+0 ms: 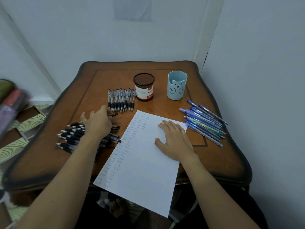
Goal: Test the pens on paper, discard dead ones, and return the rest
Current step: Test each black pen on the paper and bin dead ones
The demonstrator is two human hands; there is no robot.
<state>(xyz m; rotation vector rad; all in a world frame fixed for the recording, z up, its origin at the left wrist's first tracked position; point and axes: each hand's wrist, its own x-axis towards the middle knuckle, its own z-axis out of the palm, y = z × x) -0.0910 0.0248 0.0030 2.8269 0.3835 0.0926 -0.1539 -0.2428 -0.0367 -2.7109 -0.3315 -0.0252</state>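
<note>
Status: testing is well advanced; sorting and return are not finished.

The paper (143, 171) lies slantwise at the middle of the desk (219, 156), its near corner overhanging the front edge. Two long columns of handwritten test words run down its left side, and a short third column starts at the top. The rest of the sheet is blank. I judge that many pens have already been tried.

The right hand (175, 141) lies flat on the paper with fingers straight and spread, holding nothing and steadying the sheet.

The left hand (97, 123) reaches over the pile of black-grip pens (72, 134) at the left of the desk. Its fingers curl round one black pen (114, 115), whose end pokes out past the fingertips. This is probably the next pen for trial.

A row of black-grip pens (121, 100) lies side by side just left of the mesh holder (144, 86). A heap of blue pens (204, 123) lies at the right, near the bear cup (177, 85). No pen stands up out of either container, so the return step appears outstanding.

Which group is tested, untested or dead cannot be told from the layout. No discard bin is visible.
</note>
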